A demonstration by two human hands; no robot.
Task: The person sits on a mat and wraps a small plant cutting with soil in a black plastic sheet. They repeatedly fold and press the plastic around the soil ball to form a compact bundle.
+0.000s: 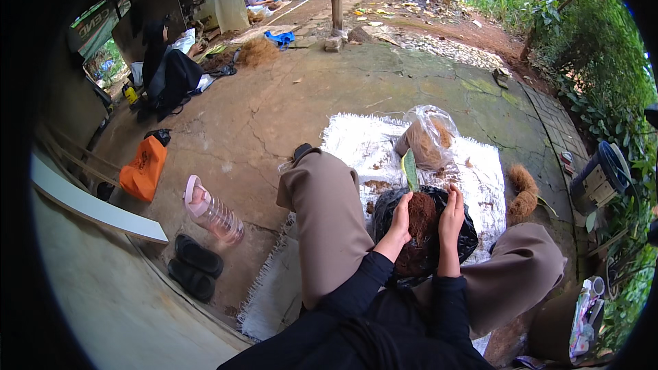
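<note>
A single snake plant leaf [409, 170] with pale yellow edges stands in a dark brown ball of soil and fibre [422, 210]. The ball rests over an opened black plastic bag [385, 209] between my legs. Against the ball's left side lies my left hand [400, 220], thumb uppermost, its other fingers mostly hidden. My right hand [451, 213] is held upright to the right of the ball, fingers extended, with a strip of black plastic showing between. More loose dark soil [411, 259] sits lower in the bag.
A clear bag of brown fibre [429, 139] stands on the white woven sack [354, 133]. Fibre clumps [523, 192] and a dark bucket [599, 177] are at right. Leftward are a pink-lidded bottle [213, 210], black sandals [195, 267] and an orange bag [144, 169]. Two people sit farther off.
</note>
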